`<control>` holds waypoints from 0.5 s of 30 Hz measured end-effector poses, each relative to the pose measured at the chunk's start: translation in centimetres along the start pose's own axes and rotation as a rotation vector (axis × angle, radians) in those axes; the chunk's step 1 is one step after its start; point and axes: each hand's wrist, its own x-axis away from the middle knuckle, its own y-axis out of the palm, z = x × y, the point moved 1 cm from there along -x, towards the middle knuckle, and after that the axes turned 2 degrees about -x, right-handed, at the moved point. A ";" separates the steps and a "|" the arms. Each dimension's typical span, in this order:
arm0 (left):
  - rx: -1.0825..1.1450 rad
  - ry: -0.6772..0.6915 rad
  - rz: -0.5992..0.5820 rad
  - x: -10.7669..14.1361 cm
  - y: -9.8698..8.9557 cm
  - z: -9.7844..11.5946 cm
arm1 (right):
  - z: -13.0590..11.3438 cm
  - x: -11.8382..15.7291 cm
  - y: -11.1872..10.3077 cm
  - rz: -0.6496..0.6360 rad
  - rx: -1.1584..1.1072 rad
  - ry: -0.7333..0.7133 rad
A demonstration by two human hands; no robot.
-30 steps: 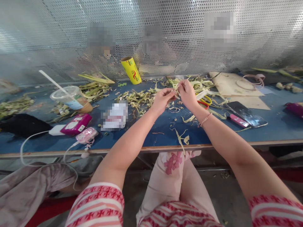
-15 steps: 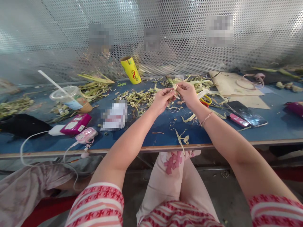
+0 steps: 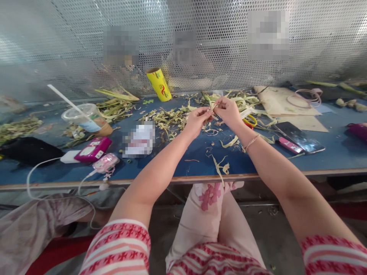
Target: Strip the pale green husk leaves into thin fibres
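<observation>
The step in hand looked to be fine fingertip work on a pale strip [image 3: 211, 105], held up between the left hand [image 3: 197, 120] and the right hand [image 3: 228, 111], over the middle of the tabletop [image 3: 169, 168]. Whether it was being peeled, split or twisted could not be told, as the fingers hid most of it. The next move, by my judgement, called for both pinches to stay light and close, with small, even pulls, since so thin a piece would likely tear.

The left grip was nearly closed, thumb and forefinger pinched on the strip. The right grip was closed on it too, just beside the left, its fingertips curled over from behind; the fingertips of the two hands all but met.

Scraps [image 3: 168, 119] lay left of the hands, and longer leaves [image 3: 248, 102] lay behind and to the right. A yellow loop [image 3: 251, 121] rested near the right wrist, and a loose shred [image 3: 219, 170] reached over the front edge.
</observation>
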 end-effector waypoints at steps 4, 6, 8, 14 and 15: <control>0.052 -0.032 0.005 0.1 0.1 0.1 | 0.3 0.0 0.0 -0.042 -0.022 -0.094; 0.079 -0.038 0.004 0.2 0.3 0.2 | 0.5 0.1 -0.1 -0.057 -0.008 -0.123; 0.108 -0.057 -0.003 0.3 0.5 0.4 | 0.6 0.1 -0.3 -0.071 0.010 -0.148; 0.160 -0.145 0.012 0.6 0.7 1.0 | 0.7 0.3 -0.7 -0.130 -0.005 -0.194; 0.164 -0.150 0.016 0.6 0.8 1.0 | 0.7 0.3 -0.7 -0.140 -0.017 -0.193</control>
